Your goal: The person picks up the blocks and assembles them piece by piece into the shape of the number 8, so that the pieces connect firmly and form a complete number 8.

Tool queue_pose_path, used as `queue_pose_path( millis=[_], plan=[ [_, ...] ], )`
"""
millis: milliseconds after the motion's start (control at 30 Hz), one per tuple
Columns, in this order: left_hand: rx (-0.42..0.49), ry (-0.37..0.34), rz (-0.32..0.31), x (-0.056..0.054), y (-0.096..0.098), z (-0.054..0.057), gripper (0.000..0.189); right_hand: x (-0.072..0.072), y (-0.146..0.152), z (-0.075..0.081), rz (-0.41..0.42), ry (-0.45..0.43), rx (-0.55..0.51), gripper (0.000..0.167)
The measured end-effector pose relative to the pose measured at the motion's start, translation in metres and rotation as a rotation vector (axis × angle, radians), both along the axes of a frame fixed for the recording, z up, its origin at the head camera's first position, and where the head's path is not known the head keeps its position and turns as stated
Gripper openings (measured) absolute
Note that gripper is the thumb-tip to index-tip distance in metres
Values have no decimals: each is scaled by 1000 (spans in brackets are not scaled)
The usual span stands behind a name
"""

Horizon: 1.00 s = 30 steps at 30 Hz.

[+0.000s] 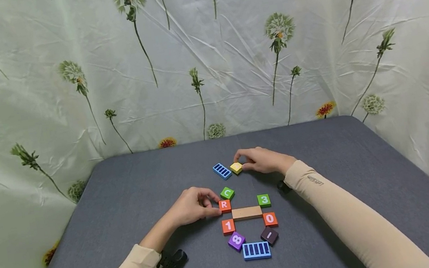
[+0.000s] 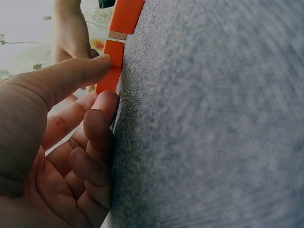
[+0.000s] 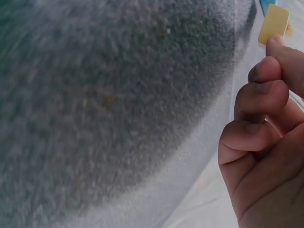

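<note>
My left hand [image 1: 193,205] is at the left side of a red tile marked R [image 1: 224,206], pinching it between thumb and a finger. In the left wrist view the thumb lies against the orange-red edge of that tile [image 2: 113,61]. Farther back, my right hand [image 1: 265,160] pinches a small yellow tile [image 1: 236,168] by thumb and forefinger. The right wrist view shows the thumb tip against the yellow tile [image 3: 274,23], the other fingers curled. Beside it lies a blue slatted block [image 1: 222,171]. A green C tile [image 1: 227,192] sits just behind the R tile.
A wooden bar [image 1: 247,213] lies between the R tile and a green 3 tile [image 1: 263,200]. Nearer are red 1 [image 1: 228,227] and 0 [image 1: 270,219] tiles, a purple 8 [image 1: 236,241], a dark tile [image 1: 269,235] and another blue slatted block [image 1: 256,251]. A flowered curtain [image 1: 228,58] hangs behind the grey table.
</note>
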<state>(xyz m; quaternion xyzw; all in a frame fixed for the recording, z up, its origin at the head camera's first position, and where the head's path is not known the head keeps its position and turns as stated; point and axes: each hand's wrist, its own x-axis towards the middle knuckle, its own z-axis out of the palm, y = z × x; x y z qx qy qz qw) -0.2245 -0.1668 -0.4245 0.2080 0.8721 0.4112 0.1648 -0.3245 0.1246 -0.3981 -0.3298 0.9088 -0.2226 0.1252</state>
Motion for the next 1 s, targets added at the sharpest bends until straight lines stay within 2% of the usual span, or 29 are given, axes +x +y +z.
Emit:
queue_pose_path(
  millis=[200, 500, 1000],
  plan=[
    [9, 8, -13, 0, -2, -1, 22, 5, 4, 4, 30, 3, 23, 27],
    [3, 0, 1, 0, 0, -1, 21, 16, 11, 10, 65, 11, 41, 27],
    [2, 23, -9, -1, 0, -3, 21, 33, 30, 6, 80, 7, 70, 26]
  ],
)
